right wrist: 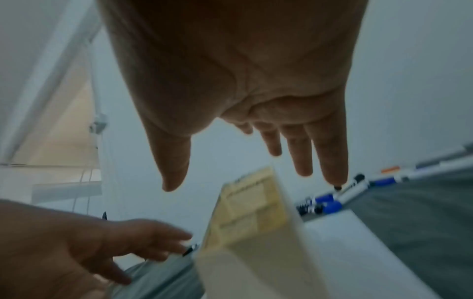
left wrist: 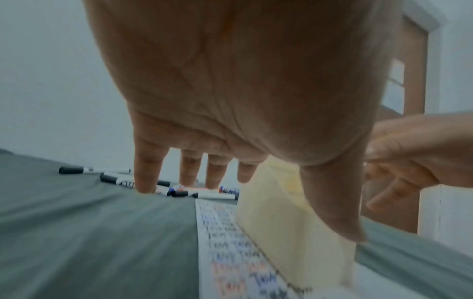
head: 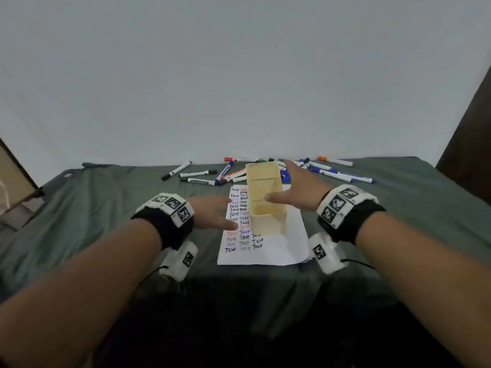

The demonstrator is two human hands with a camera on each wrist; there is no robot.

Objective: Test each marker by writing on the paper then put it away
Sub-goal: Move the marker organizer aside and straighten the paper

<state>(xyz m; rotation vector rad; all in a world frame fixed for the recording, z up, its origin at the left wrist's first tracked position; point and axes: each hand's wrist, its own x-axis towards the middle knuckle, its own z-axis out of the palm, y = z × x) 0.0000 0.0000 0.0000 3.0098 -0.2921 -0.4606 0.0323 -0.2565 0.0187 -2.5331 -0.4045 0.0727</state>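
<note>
1. Both hands empty, fingers spread: left hand (head: 212, 212) over the left part of the paper (head: 268, 254), right hand (head: 297, 188) beside the cream box (head: 268, 193), thumb at its rim; contact unclear.
2. Box stands on the paper and looks empty. It covers the blank area; judging by that, shift it off first.
3. Markers (head: 202, 176) lie scattered behind the box on the grey-green cloth (head: 106, 208) over the desk, all out of the box.
4. Next: pick one marker, uncap, write in the free space at right; left columns are full of "Test".
5. Obstacle: the box blocks a straight reach to the pile.
</note>
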